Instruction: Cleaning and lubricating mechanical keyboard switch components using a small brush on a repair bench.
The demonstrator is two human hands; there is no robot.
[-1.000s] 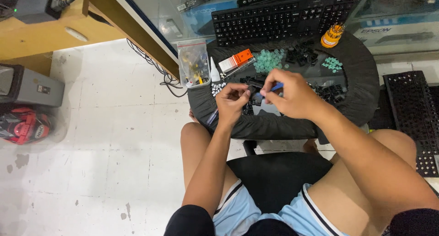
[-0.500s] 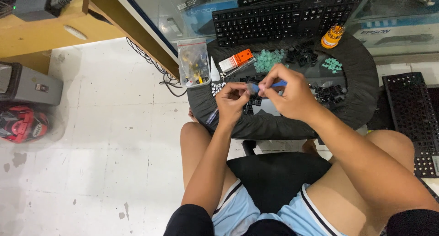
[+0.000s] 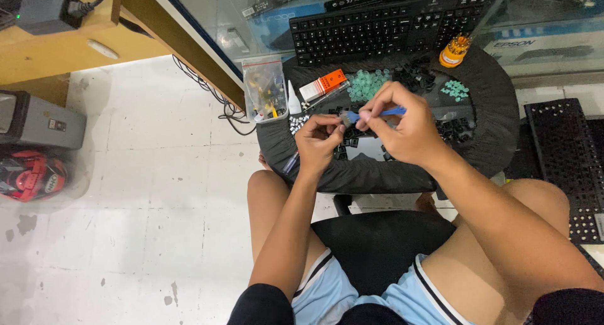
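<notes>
Round black cloth-covered table bearing clear plastic bag of small parts at left edge. Left hand pinching small key part; right hand gripping blue-handled brush.

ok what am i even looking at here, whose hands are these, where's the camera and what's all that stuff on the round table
There is no machine here. This is a seated person's own view: the camera sits on their head and looks down past their knees at their two bare hands. The right hand holds a small blue-handled brush, its bristle end at the left hand, whose fingertips pinch something too small to identify. Below them is a small round table with a black cover. On it lie loose black keycaps, a pile of small pale green pieces, an orange and white box, a small white bottle and a clear bag of small parts. A black keyboard lies at the far edge.
</notes>
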